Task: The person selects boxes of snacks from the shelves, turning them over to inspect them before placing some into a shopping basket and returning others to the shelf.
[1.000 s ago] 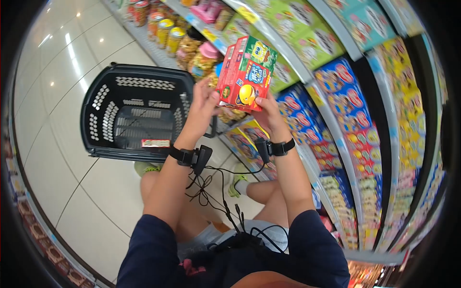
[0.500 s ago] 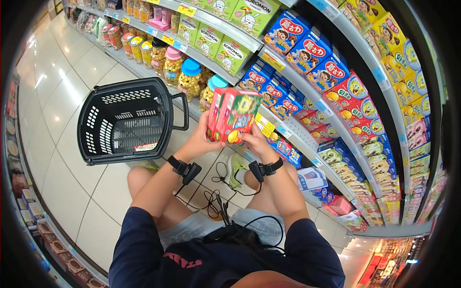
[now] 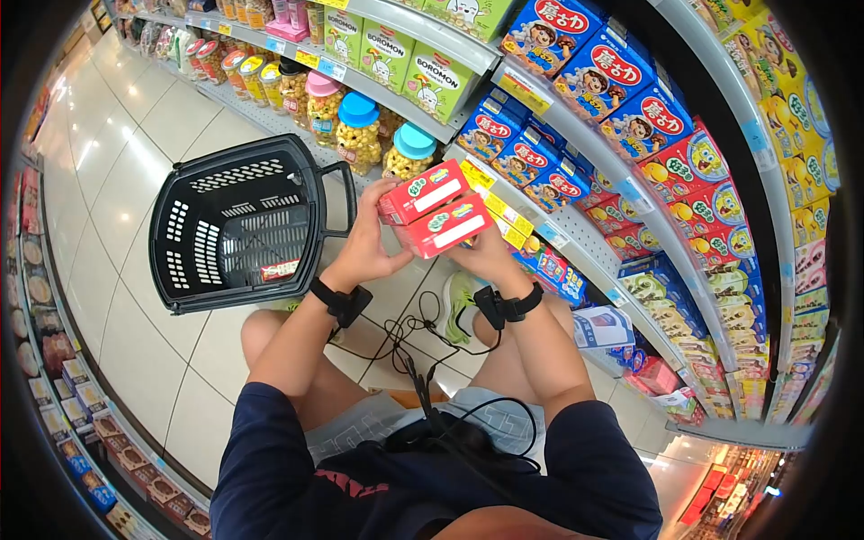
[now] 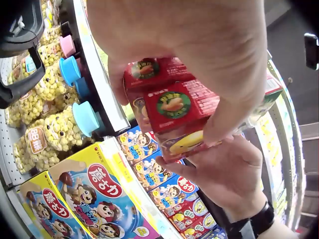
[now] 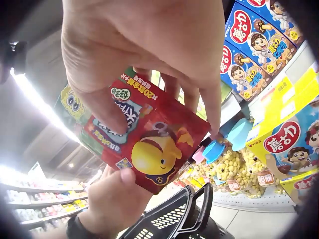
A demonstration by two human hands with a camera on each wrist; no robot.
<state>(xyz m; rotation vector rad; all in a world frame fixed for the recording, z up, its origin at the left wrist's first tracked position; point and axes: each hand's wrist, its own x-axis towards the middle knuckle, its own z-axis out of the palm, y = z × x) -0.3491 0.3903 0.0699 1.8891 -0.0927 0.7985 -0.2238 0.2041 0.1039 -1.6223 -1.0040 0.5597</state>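
Two red snack boxes, one (image 3: 427, 192) beside the other (image 3: 454, 227), are held between both hands in front of the shelves. In the head view their narrow red faces with white strips point up. My left hand (image 3: 369, 241) grips them from the left, its thumb along the near side. My right hand (image 3: 489, 256) holds the right side, its fingers partly hidden behind the boxes. The right wrist view shows a cartoon-printed front (image 5: 154, 134), with the right thumb across it and the left thumb at its lower edge.
A black shopping basket (image 3: 165, 225) stands on the tiled floor at the left, a small red packet (image 3: 280, 269) inside. Shelves hold blue snack boxes (image 3: 612, 67), green boxes (image 3: 438, 83) and lidded snack jars (image 3: 358, 135). Cables (image 3: 396, 346) hang between the forearms.
The hands have turned the two boxes, so the cartoon fronts have swung away and the narrow faces with white strips show. Both hands keep hold; the basket has stayed on the floor.
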